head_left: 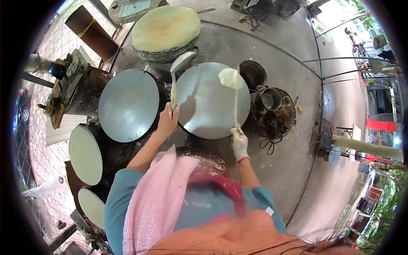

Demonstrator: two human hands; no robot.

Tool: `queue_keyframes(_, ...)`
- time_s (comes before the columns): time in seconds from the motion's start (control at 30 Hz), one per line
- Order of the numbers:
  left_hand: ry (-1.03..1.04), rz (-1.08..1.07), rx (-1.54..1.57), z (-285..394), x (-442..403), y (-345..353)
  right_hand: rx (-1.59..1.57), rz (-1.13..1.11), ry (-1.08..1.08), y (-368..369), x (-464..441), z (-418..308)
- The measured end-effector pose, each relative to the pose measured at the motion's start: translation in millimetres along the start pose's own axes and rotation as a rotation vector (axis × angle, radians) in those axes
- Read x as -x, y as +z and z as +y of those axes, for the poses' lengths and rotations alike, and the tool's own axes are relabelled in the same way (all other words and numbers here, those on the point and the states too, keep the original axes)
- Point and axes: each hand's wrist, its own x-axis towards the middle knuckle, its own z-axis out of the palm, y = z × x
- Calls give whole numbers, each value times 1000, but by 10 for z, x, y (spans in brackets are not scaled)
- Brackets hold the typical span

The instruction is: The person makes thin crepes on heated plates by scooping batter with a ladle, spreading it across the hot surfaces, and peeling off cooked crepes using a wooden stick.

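My bare left hand point(168, 121) is closed on the handle of a ladle point(182, 62), whose pale bowl is raised beyond the near edge of the round griddle. My gloved right hand point(239, 143) grips a long stick point(236, 106) with a batter-covered head point(230, 79) over the right part of the bare metal griddle point(208, 102). A shadow falls on that griddle. To its left is another bare round griddle point(128, 105). A large round sheet of pale batter, browned in its middle, covers the far griddle point(165, 29).
Batter-covered griddles point(86, 154) point(92, 208) stand at the lower left. On the right, a metal pot point(271, 99) sits on a dirty round stand beside a dark pan point(253, 74). A rusty cylinder point(91, 32) leans at the upper left.
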Motion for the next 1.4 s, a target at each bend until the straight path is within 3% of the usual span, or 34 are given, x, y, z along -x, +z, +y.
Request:
queue_keyframes(0.03, -43, -42, 26, 48, 69, -79, -31, -70, 191, 167, 208, -299)
queue_keyframes(0.13, -214, -140, 87, 98, 227, -265, 39, -182, 46, 238, 54, -193)
queue_keyframes(0.17, -256, -145, 118, 106, 294, -326, 47, -104, -229, 151, -128, 46)
queue_keyframes(0.2, -300, -147, 147, 101, 358, -379, 145, -51, -259, 12, -109, -73)
queue_keyframes(0.27, -274, -87, 69, 41, 452, -458, -6, 25, -265, -233, -275, 48)
queue_keyframes(0.37, -210, -46, -24, 12, 579, -513, 20, -166, 106, 51, -63, -303)
queue_keyframes(0.43, -422, -69, 80, 17, 678, -492, 97, -295, 216, 229, -44, -372)
queue_keyframes(0.47, -523, -77, 134, 32, 709, -471, 163, -289, 98, 177, -162, -280)
queue_keyframes(0.53, -476, -16, 108, 145, 796, -422, 294, -283, -137, -9, -402, -194)
queue_keyframes(0.6, -424, 63, 86, 223, 893, -356, 199, -187, -300, -325, -670, -292)
queue_keyframes(0.67, -366, 149, 76, 180, 1047, -213, 185, -280, 9, -513, -858, -459)
queue_keyframes(0.7, -489, 116, 153, 120, 1123, -174, 327, -413, 19, -405, -782, -601)
queue_keyframes(0.83, -614, 173, 253, 329, 1214, 13, 378, -624, 154, -128, -559, -854)
queue_keyframes(0.93, -678, 200, 261, 572, 1228, 68, 241, -548, -262, -422, -1085, -728)
queue_keyframes(0.97, -661, 215, 239, 575, 1257, 103, 264, -507, -64, -539, -1194, -968)
queue_keyframes(1.0, -646, 227, 215, 580, 1283, 135, 260, -490, -160, -479, -1298, -1045)
queue_keyframes(1.1, -718, 250, 182, 690, 1317, 224, 480, -719, 246, -355, -1128, -1396)
queue_keyframes(1.2, -806, 268, 221, 898, 1314, 277, 488, -808, 262, -278, -1035, -1279)
queue_keyframes(1.23, -826, 277, 242, 929, 1311, 292, 506, -819, 219, -336, -1112, -1302)
queue_keyframes(1.27, -787, 294, 192, 877, 1352, 313, 467, -809, -69, -410, -1443, -1054)
queue_keyframes(1.33, -715, 324, 89, 710, 1464, 364, 417, -735, -82, -458, -1687, -1355)
queue_keyframes(1.4, -744, 348, 95, 736, 1497, 392, 404, -760, -43, -439, -2184, -1131)
